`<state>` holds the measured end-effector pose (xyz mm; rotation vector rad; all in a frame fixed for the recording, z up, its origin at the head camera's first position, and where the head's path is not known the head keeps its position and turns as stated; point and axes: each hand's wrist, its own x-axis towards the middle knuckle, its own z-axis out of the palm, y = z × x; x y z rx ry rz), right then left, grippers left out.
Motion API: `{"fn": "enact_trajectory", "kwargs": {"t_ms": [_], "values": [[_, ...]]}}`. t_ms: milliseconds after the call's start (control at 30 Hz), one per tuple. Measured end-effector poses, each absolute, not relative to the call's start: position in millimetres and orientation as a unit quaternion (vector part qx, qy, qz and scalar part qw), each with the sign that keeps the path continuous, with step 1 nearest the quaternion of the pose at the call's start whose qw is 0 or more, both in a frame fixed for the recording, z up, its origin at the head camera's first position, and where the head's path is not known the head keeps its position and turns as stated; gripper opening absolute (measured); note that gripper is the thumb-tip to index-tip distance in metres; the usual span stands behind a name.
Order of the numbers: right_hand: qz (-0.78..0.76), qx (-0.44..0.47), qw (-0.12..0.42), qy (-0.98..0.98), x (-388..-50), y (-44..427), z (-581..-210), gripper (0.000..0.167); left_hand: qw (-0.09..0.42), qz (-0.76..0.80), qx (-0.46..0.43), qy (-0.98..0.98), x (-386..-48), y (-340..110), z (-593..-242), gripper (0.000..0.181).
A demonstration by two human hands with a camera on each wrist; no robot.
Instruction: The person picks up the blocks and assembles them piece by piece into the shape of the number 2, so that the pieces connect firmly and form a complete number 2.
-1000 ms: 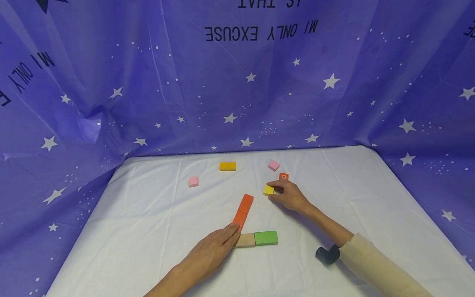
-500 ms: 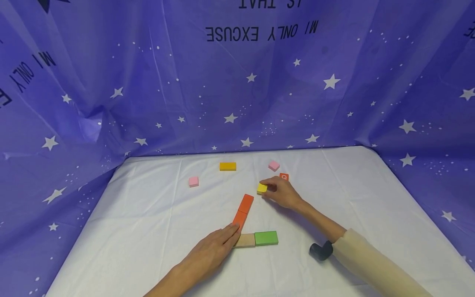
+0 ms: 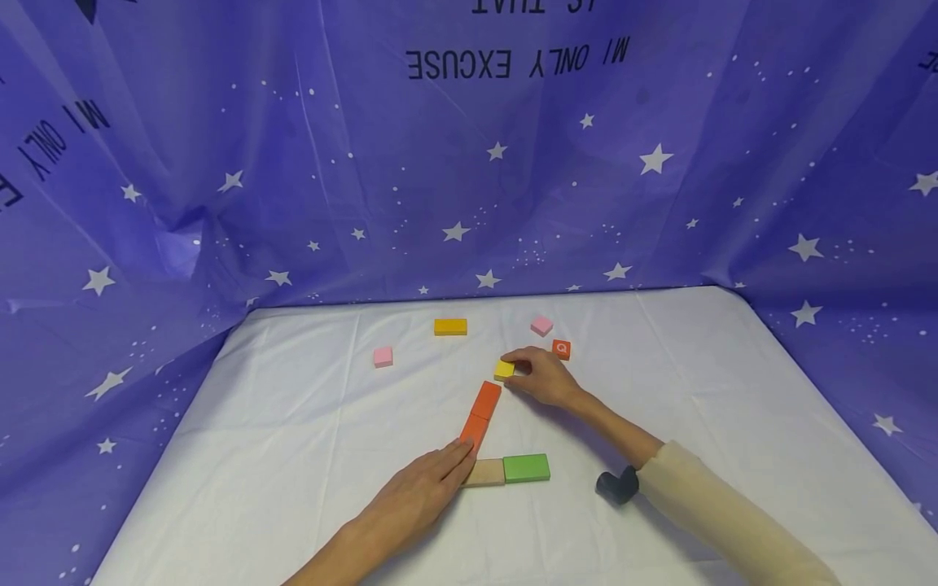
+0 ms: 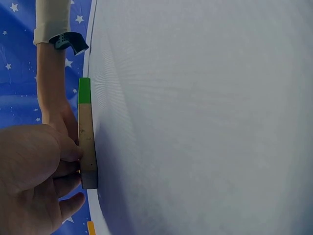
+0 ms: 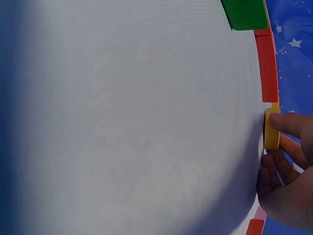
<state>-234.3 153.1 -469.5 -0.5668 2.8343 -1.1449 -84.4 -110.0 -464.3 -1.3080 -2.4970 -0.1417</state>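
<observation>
My right hand (image 3: 545, 378) pinches a small yellow block (image 3: 504, 370) between thumb and fingers, just beyond the far end of two orange-red blocks. Those two, the far red block (image 3: 486, 400) and the near red block (image 3: 475, 430), lie end to end in a slanting line. With fingers extended, my left hand (image 3: 421, 492) rests where the near red block meets a plain wooden block (image 3: 487, 472), hiding that corner. A green block (image 3: 526, 468) continues the row to the right. In the left wrist view, my thumb touches the side of the wooden block (image 4: 87, 127).
An orange block (image 3: 450, 327), a left pink block (image 3: 383, 356), another pink block (image 3: 541, 325) and a red block marked Q (image 3: 561, 350) lie toward the back. A white cloth (image 3: 278, 423) covers the table. Purple starry fabric (image 3: 381, 163) hangs behind.
My right hand has carried the yellow block leftward, closer to the far end of the red blocks. The Q block is now fully uncovered. My left hand stays put.
</observation>
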Motion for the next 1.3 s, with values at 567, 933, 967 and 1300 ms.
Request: {"fn": "enact_trajectory", "kwargs": {"t_ms": [567, 933, 967, 1300], "values": [[-0.363, -0.189, 0.018, 0.912, -234.0, 144.8, -472.5, 0.041, 0.169, -0.059, -0.464, -0.868, -84.7, -109.9, -465.5, 0.044], [-0.368, -0.190, 0.018, 0.910, -231.6, 146.9, -472.1, 0.039, 0.171, -0.057, -0.463, -0.868, -84.8, -109.4, -465.4, 0.045], [-0.369, -0.193, 0.017, 0.909, -231.6, 147.1, -472.2, 0.039, 0.170, -0.057, -0.462, -0.868, -84.8, -109.6, -465.4, 0.045], [-0.371, -0.204, 0.014, 0.906, -232.2, 147.4, -471.2, 0.040, 0.173, -0.053, -0.461, -0.868, -85.2, -109.1, -464.7, 0.045]]}}
